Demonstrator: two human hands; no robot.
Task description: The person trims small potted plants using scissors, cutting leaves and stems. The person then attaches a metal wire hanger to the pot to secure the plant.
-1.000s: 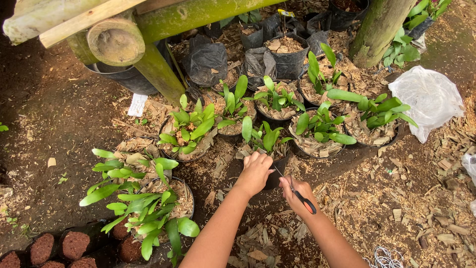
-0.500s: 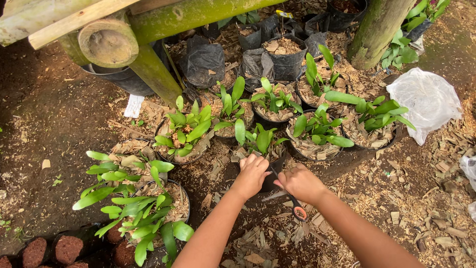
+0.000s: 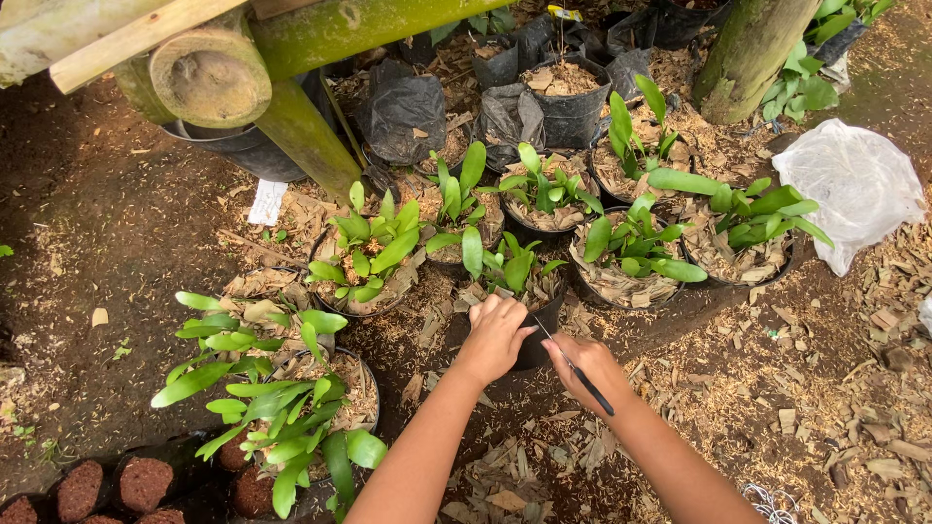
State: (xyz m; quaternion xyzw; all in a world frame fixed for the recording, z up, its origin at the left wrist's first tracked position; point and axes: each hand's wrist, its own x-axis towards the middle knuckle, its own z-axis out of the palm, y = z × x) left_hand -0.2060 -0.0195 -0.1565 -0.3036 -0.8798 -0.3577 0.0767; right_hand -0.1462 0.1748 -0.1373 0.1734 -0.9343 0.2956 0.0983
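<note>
Now the left hand (image 3: 495, 335) grips the rim of a black pot (image 3: 540, 330) of seedlings, while the right hand (image 3: 590, 367) grasps a thin black tool (image 3: 575, 370).

white label (image 3: 266, 202) beside bamboo post (image 3: 303, 136)

- My left hand (image 3: 495, 335) reaches forward, palm down, fingers curled over and pressing down.
- My right hand (image 3: 587, 367) sits just beside it, closed in a pinch grip.
- Both forearms are bare, angling in from below and converging.
</note>
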